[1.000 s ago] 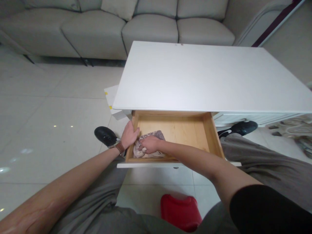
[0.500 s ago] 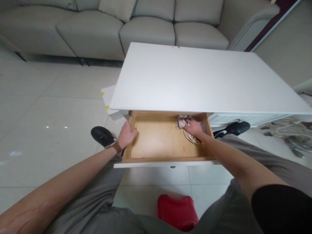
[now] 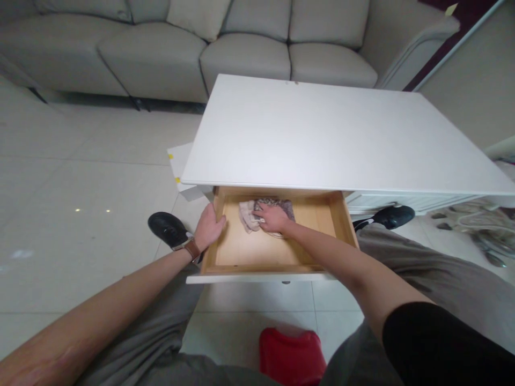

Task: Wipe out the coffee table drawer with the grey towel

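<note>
- Drawer (image 3: 257, 254) of pale, faintly grained wood: a shallow rectangular box with a white front, pulled out from under the table (image 3: 338, 134).
- The table's top is a smooth, flat white slab with straight edges.
- Glossy, light floor tiles (image 3: 96, 214) show small reflections; beyond, a grey-beige sofa (image 3: 245, 59) has soft, rounded cushions.
- The cloth (image 3: 246, 215) lies on the drawer's bottom, around its middle, crumpled and folded: cream at the left, darker and patterned at the back and right.
- The right hand (image 3: 273, 219) rests on it, fingers spread over the top; whether they clutch the fabric, I cannot tell.
- The left hand (image 3: 209, 226) grips the drawer's left wall, thumb inside.
</note>
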A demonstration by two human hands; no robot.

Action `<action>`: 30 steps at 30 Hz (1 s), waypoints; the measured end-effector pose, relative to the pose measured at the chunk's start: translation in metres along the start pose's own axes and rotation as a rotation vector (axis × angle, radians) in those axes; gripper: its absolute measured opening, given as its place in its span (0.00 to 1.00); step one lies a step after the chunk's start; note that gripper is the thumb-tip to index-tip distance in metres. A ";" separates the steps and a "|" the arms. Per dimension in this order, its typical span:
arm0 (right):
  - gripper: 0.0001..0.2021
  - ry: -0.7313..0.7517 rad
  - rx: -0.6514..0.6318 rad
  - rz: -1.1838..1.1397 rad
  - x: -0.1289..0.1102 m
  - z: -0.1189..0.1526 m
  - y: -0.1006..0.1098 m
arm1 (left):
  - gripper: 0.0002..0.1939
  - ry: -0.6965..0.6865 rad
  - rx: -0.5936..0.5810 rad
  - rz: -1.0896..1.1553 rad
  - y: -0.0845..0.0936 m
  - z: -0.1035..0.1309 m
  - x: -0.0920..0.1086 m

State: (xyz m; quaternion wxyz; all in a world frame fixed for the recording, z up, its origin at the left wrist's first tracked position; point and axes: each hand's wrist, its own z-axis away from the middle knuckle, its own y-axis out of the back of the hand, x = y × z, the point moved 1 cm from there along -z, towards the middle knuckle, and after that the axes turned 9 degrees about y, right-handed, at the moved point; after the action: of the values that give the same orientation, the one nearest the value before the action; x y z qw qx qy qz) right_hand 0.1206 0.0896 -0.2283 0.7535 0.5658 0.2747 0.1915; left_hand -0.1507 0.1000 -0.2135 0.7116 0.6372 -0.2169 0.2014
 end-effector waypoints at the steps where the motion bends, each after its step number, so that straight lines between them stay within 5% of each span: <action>1: 0.27 0.078 -0.004 0.010 -0.015 -0.017 0.001 | 0.11 -0.004 0.005 0.011 0.000 0.000 0.000; 7: 0.13 0.425 0.161 0.204 -0.065 -0.087 0.024 | 0.05 -0.031 0.031 0.086 0.000 -0.001 0.001; 10: 0.15 0.531 0.246 0.330 -0.053 -0.089 0.030 | 0.05 -0.025 0.036 0.102 0.000 -0.001 0.002; 16: 0.16 0.401 0.241 0.470 -0.010 -0.070 0.016 | 0.07 -0.037 0.031 0.115 0.001 0.001 0.001; 20: 0.14 0.490 0.152 0.542 -0.007 -0.075 0.021 | 0.07 -0.052 0.059 0.097 -0.001 0.001 0.000; 25: 0.17 0.687 0.008 0.743 -0.032 -0.104 0.049 | 0.09 -0.069 0.050 0.120 -0.001 0.002 0.002; 30: 0.20 0.617 -0.127 0.897 -0.046 -0.117 0.053 | 0.12 -0.098 0.061 0.105 -0.002 0.000 -0.001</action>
State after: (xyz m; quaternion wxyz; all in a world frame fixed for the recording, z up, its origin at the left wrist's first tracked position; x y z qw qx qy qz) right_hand 0.0126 0.1646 -0.1925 0.5153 0.4983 0.2025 0.6672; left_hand -0.1504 0.1000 -0.2157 0.6688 0.6554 -0.2783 0.2137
